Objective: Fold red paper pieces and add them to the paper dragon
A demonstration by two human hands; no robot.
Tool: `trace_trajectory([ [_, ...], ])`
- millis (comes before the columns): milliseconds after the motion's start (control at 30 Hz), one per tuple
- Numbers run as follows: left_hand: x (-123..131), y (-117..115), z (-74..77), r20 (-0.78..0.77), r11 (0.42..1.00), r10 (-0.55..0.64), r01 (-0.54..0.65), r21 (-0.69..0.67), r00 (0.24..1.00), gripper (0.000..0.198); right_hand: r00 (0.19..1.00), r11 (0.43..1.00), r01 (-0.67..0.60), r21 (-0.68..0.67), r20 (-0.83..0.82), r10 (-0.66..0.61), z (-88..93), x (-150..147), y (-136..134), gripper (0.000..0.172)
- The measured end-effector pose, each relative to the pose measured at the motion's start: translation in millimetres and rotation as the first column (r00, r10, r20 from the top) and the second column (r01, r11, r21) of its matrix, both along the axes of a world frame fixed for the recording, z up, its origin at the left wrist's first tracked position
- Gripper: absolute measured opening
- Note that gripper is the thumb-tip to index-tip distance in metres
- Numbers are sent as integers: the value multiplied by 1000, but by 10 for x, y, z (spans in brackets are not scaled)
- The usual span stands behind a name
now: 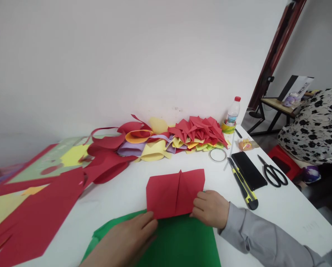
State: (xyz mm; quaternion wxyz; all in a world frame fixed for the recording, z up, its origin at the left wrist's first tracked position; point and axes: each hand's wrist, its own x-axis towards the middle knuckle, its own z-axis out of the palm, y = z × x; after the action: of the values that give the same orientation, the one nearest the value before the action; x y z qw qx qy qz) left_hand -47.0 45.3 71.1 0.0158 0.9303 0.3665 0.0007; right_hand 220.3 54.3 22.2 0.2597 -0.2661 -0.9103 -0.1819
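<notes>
A folded sheet of red paper [166, 194] with a raised crease down its middle lies partly over a green sheet [186, 241] on the white table. At its lower left corner, my left hand [138, 230] has its fingers closed on the edge. My right hand [211, 207], in a grey sleeve, pinches the lower right edge of the same red paper. The thumbs and some fingertips are hidden.
Red cut paper [51, 200] covers the left side. Folded red paper pieces [199, 129] lie along the wall. To the right are a bottle [233, 113], a utility knife [243, 183], a black phone [249, 170], scissors [273, 172] and a tape roll [217, 154].
</notes>
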Motion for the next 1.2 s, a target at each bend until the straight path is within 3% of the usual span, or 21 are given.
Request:
trace_trajectory([
  [133, 187, 36, -33, -74, 972, -67, 81, 221, 995, 24, 999, 1000, 7, 24, -32, -7, 55, -15, -15, 34],
  [367, 407, 37, -185, -75, 872, -212, 223, 435, 975, 22, 995, 998, -43, 45, -86, 47, 150, -39, -76, 37],
  [567, 274, 54, -297, 54, 755, -267, 173, 633, 962, 30, 989, 996, -59, 67, -132, 68, 221, -12, -52, 14],
  [833, 185, 79, -233, 92, 741, -291, 163, 651, 952, 42, 976, 986, -61, 157, -196, 92, 366, -16, -92, 21],
  [1000, 285, 55, -246, 65, 713, -285, 166, 681, 956, 41, 960, 992, -29, 122, -274, 62, 376, 13, -98, 18],
  [1200, 316, 81, -241, 106, 680, -320, 150, 718, 941, 40, 978, 997, -5, 76, -207, 21, 313, 18, -60, 16],
])
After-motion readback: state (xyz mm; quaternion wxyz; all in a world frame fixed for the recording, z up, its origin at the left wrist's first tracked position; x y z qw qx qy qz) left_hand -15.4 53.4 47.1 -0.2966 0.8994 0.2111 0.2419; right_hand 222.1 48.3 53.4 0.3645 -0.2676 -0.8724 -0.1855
